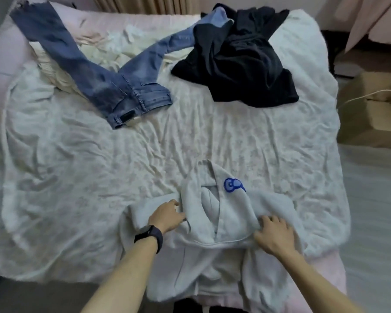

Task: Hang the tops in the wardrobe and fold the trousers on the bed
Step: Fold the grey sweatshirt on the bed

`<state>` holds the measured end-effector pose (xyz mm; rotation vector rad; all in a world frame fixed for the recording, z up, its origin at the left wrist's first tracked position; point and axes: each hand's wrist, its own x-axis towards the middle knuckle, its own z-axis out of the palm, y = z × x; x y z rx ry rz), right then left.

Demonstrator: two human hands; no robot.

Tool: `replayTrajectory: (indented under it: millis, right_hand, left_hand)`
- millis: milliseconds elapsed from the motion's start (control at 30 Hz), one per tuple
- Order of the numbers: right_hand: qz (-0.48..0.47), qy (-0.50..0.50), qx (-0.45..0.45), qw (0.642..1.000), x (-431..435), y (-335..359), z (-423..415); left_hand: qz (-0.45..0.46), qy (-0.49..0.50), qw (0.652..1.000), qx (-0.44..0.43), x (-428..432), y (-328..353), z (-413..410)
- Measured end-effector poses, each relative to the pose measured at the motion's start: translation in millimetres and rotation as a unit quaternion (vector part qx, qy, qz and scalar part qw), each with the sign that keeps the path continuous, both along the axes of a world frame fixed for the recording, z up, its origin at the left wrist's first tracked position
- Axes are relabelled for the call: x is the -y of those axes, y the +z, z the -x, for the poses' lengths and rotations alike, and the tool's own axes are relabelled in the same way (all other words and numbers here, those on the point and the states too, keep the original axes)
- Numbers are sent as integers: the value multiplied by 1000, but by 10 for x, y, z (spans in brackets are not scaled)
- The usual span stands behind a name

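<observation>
**Both hands on a grey hoodie at the near edge of the bed**

A pale grey hoodie (pixel 230 213) lies crumpled on the near side of the bed (pixel 99 172), right of centre, and part of it hangs over the near edge. Its hood points to the far side, with a blue emblem (pixel 233 185) just right of the hood opening.

The left hand (pixel 167 214), with a dark watch (pixel 150 234) on its wrist, is at the hoodie's left shoulder. Its fingers are curled into a fold of the fabric and the thumb lies on top, so it grips the cloth. The right hand (pixel 274 234) rests on the hoodie's right side with its fingers spread and nearly straight, the tips pressing against a ridge of fabric.

A pair of blue jeans (pixel 113 86) lies spread at the far left, waistband nearest and legs splayed towards the far side, over a bunch of cream cloth (pixel 54 73). A heap of dark clothes (pixel 239 62) sits at the far right, covering the end of one jeans leg. Both are well apart from the hoodie. A cardboard box (pixel 375 109) stands on the floor to the right of the bed.
</observation>
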<state>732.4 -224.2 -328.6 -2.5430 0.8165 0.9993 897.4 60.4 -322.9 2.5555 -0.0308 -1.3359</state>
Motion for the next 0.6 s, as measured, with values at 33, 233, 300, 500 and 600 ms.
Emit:
replayTrajectory:
  millis: [33,233,300,500,600]
  right_hand:
    - [-33,-28,25,999,-26,-58,-108]
    - [-112,-117,94,982,-107,-428,-713]
    - [-110,-185,188,958,-37,-442,-858]
    - [-80,-268,446,850,284,-65,-1898]
    - [-88,-238,488,835,472,49,-2684]
  left_hand:
    - [19,50,998,-18,37,-85,-61]
    - [93,129,986,-54,230,-612,-183]
    - [141,169,975,26,295,-586,-283]
    - [252,240,905,247,674,-42,-1579]
    - [285,221,889,283,1020,174,-2402]
